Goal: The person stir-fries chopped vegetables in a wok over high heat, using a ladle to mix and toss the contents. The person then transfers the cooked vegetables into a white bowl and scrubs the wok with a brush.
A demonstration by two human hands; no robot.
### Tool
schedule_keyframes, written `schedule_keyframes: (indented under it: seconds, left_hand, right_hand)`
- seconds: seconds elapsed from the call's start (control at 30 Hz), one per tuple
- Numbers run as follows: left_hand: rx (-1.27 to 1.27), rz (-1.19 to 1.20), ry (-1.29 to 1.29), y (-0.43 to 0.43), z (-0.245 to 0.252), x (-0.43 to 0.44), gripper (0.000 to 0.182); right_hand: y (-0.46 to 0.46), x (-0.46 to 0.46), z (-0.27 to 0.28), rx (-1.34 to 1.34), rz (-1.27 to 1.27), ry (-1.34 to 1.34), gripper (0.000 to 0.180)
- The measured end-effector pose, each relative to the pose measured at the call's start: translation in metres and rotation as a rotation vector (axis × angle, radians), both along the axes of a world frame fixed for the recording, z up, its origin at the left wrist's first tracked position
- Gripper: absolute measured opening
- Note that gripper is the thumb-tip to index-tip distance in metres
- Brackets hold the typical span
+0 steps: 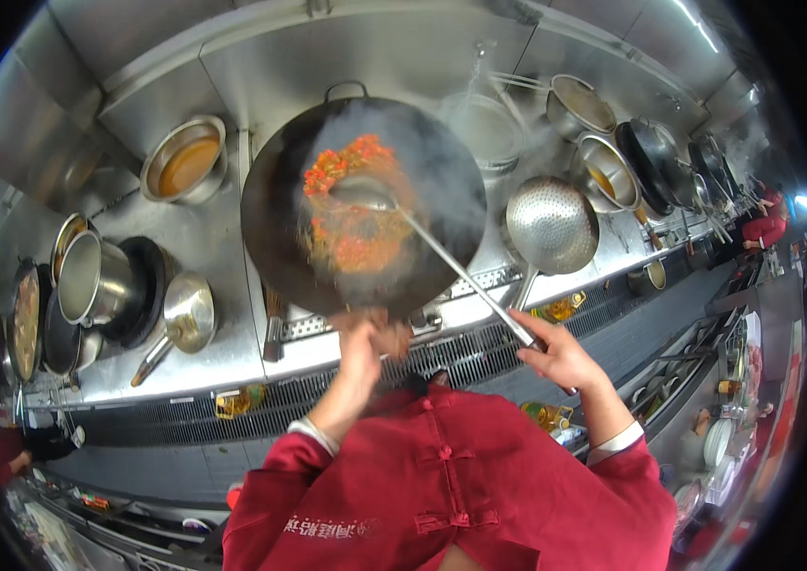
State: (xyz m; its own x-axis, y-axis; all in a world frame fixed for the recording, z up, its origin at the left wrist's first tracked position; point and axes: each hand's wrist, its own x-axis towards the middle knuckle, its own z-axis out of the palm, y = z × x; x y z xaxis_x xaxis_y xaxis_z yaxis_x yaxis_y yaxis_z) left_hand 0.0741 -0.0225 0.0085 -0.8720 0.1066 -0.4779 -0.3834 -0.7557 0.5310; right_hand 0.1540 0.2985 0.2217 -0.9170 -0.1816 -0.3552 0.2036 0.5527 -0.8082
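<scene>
A large dark wok [282,235] sits before me, steam rising from it. Chopped red peppers [353,160] and other small bits lie in the wok, partly blurred. My right hand [553,350] grips the handle of a long metal ladle [446,257], whose bowl rests among the peppers. At the near rim of the wok, my left hand [362,342] is closed around a brownish cloth or grip [392,339]; blur hides exactly what it is.
Left of the wok stand a steel bowl of orange-brown liquid [189,168], a steel pot [93,278] and a ladle [189,314]. A perforated strainer [553,225] and a steel basin [606,175] stand right. Oil bottles [239,401] stand below the counter. Co-workers [767,227] appear at both sides.
</scene>
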Motion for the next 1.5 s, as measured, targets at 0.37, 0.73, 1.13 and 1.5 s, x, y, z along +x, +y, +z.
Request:
schedule_keyframes:
  seconds: [0.37, 0.73, 1.13, 1.5]
  left_hand:
    - [-0.066, 0.089, -0.091, 0.012, -0.04, -0.113, 0.027]
    - [-0.598, 0.016, -0.051, -0.011, -0.01, -0.029, 0.049]
    - [-1.819, -0.374, 1.0, 0.0, 0.036, -0.081, 0.017]
    - [-1.605, 0.119, 0.99, 0.011, 0.023, -0.063, 0.018]
  right_hand:
    - [-0.024, -0.016, -0.087, -0.374, -0.193, 0.004, 0.074]
    - [-0.033, -0.022, -0.155, -0.236, -0.299, -0.015, 0.07]
    - [-0.038, -0.033, -0.115, -0.183, -0.182, -0.081, 0.072]
    - [-0.032, -0.059, -0.061, -0.11, 0.029, -0.219, 0.07]
